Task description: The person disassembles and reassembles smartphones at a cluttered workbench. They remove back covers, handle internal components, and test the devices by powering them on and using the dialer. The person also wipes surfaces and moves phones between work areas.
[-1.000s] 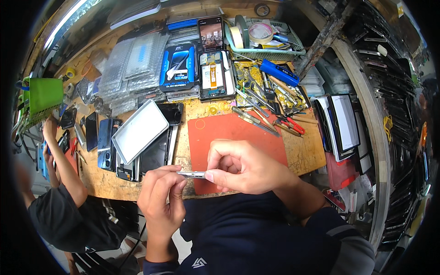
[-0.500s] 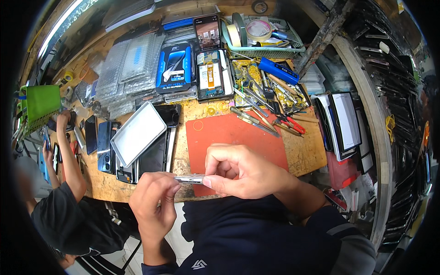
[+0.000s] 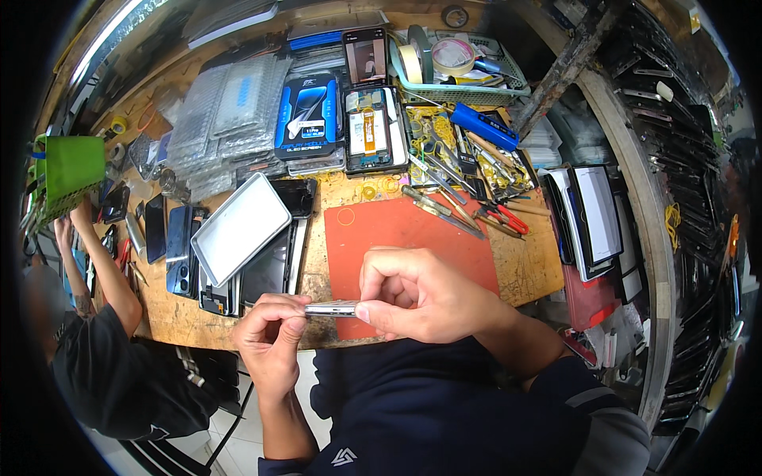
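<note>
A thin silver-edged phone (image 3: 331,309) is held edge-on over the near edge of the red mat (image 3: 413,230). My left hand (image 3: 275,337) pinches its left end between thumb and fingers. At the other end, my right hand (image 3: 421,297) has its thumb against the near side and its fingers curled behind. The phone's broad faces are mostly out of sight. Beyond my hands, several screwdrivers and tweezers (image 3: 440,208) lie at the mat's far edge, beside red-handled pliers (image 3: 508,220).
A white tray (image 3: 242,230) rests on phone parts to the left. Behind stand a blue box (image 3: 308,115), an opened phone (image 3: 370,131), bubble-wrap sleeves (image 3: 214,119) and a green basket (image 3: 476,89). A blue electric screwdriver (image 3: 484,125) lies on the tool tray. A co-worker's arms (image 3: 107,262) reach in at far left.
My left hand has shifted slightly right and up, and its fingers lie flatter along the phone. My right hand keeps its grip. The co-worker's hands have moved left toward the green holder.
</note>
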A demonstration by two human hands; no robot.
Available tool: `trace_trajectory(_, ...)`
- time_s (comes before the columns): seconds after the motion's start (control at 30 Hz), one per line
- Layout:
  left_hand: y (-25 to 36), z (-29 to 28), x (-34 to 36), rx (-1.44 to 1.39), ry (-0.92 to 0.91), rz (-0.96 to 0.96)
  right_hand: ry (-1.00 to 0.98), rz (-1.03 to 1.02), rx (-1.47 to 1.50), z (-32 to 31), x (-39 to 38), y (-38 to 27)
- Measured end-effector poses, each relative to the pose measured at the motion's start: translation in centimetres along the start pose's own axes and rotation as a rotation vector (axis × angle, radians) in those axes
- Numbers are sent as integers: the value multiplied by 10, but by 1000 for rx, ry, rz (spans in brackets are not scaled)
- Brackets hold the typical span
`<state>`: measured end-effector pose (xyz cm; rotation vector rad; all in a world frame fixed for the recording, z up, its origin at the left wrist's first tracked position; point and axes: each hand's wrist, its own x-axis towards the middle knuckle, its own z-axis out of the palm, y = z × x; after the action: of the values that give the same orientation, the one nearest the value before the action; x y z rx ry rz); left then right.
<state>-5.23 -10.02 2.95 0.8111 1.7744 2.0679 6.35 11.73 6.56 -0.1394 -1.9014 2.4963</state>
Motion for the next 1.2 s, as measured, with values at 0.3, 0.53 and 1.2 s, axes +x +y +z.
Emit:
trace_trajectory(0.3, -7, -1, -10, 49, 10, 2, -9, -4, 3, 1, -1, 2)
trace_trajectory(0.53, -44, 3, -20, 54, 23, -170, -20, -4, 0, -1, -1, 3)
trace_trajectory(1.2, -44, 60, -36, 789, -51, 142, 52, -213, -793, -43, 7, -29)
